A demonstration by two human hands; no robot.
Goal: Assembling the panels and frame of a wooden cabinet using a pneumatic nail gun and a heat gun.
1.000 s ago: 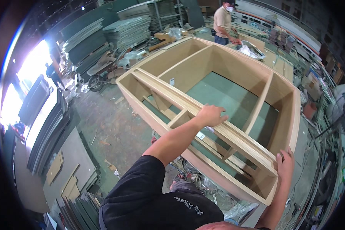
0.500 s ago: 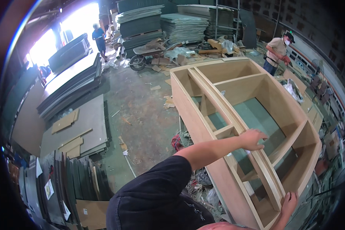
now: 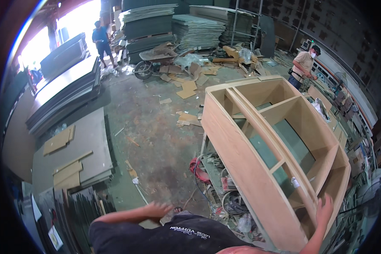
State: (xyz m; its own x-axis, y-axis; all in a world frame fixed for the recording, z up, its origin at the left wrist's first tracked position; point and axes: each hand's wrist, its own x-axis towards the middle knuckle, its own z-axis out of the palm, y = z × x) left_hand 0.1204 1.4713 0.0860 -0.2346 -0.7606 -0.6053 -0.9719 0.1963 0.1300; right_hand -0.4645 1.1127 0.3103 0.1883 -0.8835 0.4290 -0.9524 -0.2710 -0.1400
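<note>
A large unfinished wooden cabinet frame (image 3: 241,146) stands at my right, its compartments facing up. My right hand (image 3: 324,208) rests on a long rail near its close end, fingers stretched and apart, not wrapped round anything. Away from the cabinet, my left hand (image 3: 158,210) hangs in front of my dark shirt, slightly blurred, with its fingers loosely extended and nothing visible in it. A small white object (image 3: 295,182) shows against the rail; its kind is unclear.
Below the cabinet's left side lie a red bundle (image 3: 197,170), hoses and scraps. Panel stacks (image 3: 72,146) line the left. A wheelbarrow (image 3: 156,57) and cardboard scraps (image 3: 186,89) lie farther off. One person (image 3: 302,67) stands beyond the cabinet, another (image 3: 100,42) near the bright doorway.
My left hand has left the cabinet's rails and swung left in front of my body. My right hand has shifted a little up along the cabinet. The view has shifted slightly.
</note>
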